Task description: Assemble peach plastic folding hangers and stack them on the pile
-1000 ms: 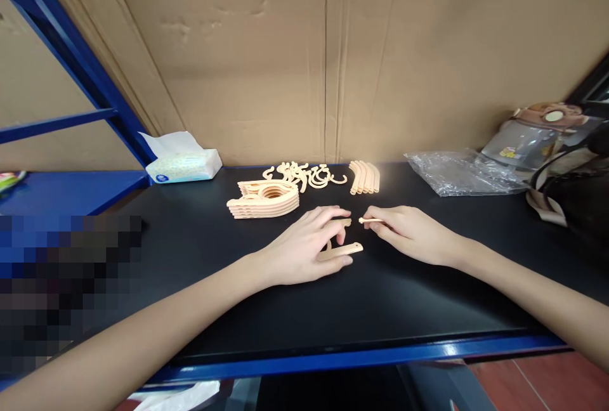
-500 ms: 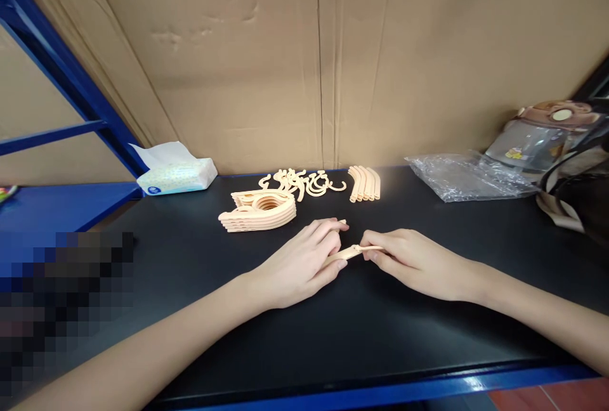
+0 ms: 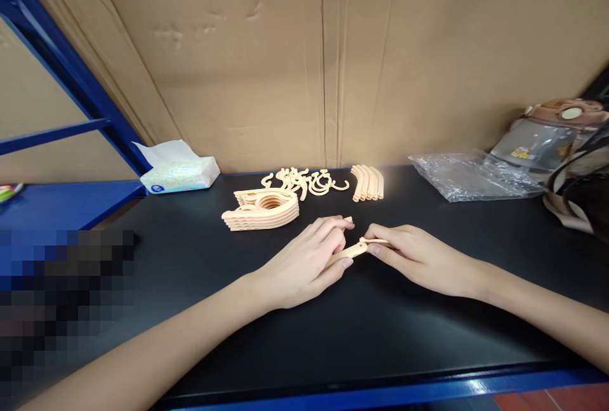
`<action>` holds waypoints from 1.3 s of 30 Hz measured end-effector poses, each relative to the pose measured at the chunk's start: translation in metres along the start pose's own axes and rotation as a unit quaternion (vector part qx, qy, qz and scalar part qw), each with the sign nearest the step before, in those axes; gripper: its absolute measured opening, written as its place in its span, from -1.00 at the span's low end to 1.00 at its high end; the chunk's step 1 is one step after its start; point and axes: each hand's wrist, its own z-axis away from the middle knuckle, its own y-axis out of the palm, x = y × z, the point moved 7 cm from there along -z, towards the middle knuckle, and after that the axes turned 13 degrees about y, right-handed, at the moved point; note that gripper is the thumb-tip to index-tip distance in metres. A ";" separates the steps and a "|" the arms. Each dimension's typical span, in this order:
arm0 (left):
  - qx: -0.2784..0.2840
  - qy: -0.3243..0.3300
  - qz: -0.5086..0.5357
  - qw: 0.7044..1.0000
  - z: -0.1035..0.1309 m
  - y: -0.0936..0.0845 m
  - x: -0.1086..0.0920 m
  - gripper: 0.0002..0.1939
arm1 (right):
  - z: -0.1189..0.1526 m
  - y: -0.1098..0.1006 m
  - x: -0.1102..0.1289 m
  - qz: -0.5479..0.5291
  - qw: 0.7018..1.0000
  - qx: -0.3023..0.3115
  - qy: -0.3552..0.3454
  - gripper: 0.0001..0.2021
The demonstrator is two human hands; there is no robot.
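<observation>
My left hand (image 3: 309,259) is closed around a beige plastic hanger body (image 3: 354,250), most of it covered by the fingers. One end with a small hole sticks out to the right, and another tip shows beyond the fingertips. A thin beige hanger piece (image 3: 380,242) is pinched in my right hand (image 3: 413,255), its end touching or very close to the holed end. The rest of that piece is hidden in the palm. Left of the hands lies a stack of hanger bodies (image 3: 261,215). Behind it are loose hanger hooks (image 3: 304,182), with curved hanger arms (image 3: 367,182) to their right.
On the black tabletop (image 3: 380,335), a tissue pack (image 3: 185,175) is at back left. A clear plastic bag (image 3: 471,176) lies at back right, before a bottle (image 3: 537,138) and a dark strapped bag (image 3: 580,189). Cardboard (image 3: 238,68) stands behind the table.
The thin piece in my right hand has shifted slightly against the holed end of the hanger body. Both hands keep their grip; the whole view has moved a little.
</observation>
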 end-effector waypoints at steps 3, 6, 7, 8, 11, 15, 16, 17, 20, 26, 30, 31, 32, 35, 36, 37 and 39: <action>-0.009 0.004 0.008 1.000 0.000 -0.001 -0.001 -0.83 | 0.001 0.000 0.001 0.013 1.000 -0.006 -0.007 -0.77; -0.018 0.004 0.018 1.000 0.001 -0.001 -0.001 -0.83 | 0.000 0.000 0.000 0.016 1.000 -0.011 -0.008 -0.77; -0.020 0.005 0.020 1.000 0.001 -0.001 -0.001 -0.83 | 0.000 0.001 0.000 0.013 1.000 -0.011 -0.007 -0.76; -0.022 0.006 0.022 1.000 0.001 -0.001 -0.001 -0.83 | 0.000 0.001 0.000 0.009 1.000 -0.012 -0.006 -0.73; -0.023 0.009 0.021 0.999 0.001 -0.001 -0.001 -0.83 | -0.001 0.002 -0.001 -0.007 1.000 -0.015 -0.001 -0.69; -0.018 0.003 0.015 1.000 0.000 0.000 0.000 -0.82 | -0.001 0.004 -0.003 -0.011 1.000 -0.010 0.016 -0.68; -0.017 0.002 0.015 1.000 0.000 0.000 0.000 -0.82 | -0.001 0.005 -0.004 -0.007 1.000 -0.007 0.018 -0.68; -0.016 0.001 0.015 1.000 0.000 0.000 0.000 -0.81 | -0.001 0.006 -0.004 -0.002 1.000 -0.004 0.018 -0.68; -0.015 0.005 0.016 1.000 0.000 0.000 -0.001 -0.82 | 0.000 0.009 -0.005 0.014 1.000 0.002 0.012 -0.69; -0.007 0.028 0.012 1.000 0.000 0.001 -0.003 -0.84 | 0.001 0.011 -0.006 0.082 0.996 0.005 0.017 -0.68; 0.002 0.030 0.014 0.999 0.000 0.001 -0.002 -0.85 | 0.001 0.012 -0.006 0.111 0.994 -0.006 0.008 -0.67; 0.002 0.030 0.013 0.999 0.000 0.002 -0.002 -0.85 | 0.000 0.012 -0.007 0.117 0.993 -0.011 0.006 -0.67; 0.003 0.030 0.011 0.999 0.000 0.002 -0.001 -0.85 | 0.000 0.012 -0.008 0.122 0.992 -0.017 0.004 -0.66; 0.002 0.033 0.002 0.999 0.001 0.002 -0.001 -0.85 | -0.001 0.014 -0.010 0.141 0.989 -0.033 -0.003 -0.64; 0.002 0.035 -0.001 0.999 0.001 0.002 -0.001 -0.85 | -0.001 0.014 -0.009 0.148 0.988 -0.039 -0.009 -0.64; 0.002 0.036 -0.003 0.999 0.002 0.002 -0.002 -0.85 | 0.000 0.014 -0.008 0.155 0.987 -0.045 -0.016 -0.63; 0.004 0.037 -0.004 0.999 0.004 0.002 -0.004 -0.85 | 0.002 0.015 -0.005 0.170 0.983 -0.058 -0.035 -0.62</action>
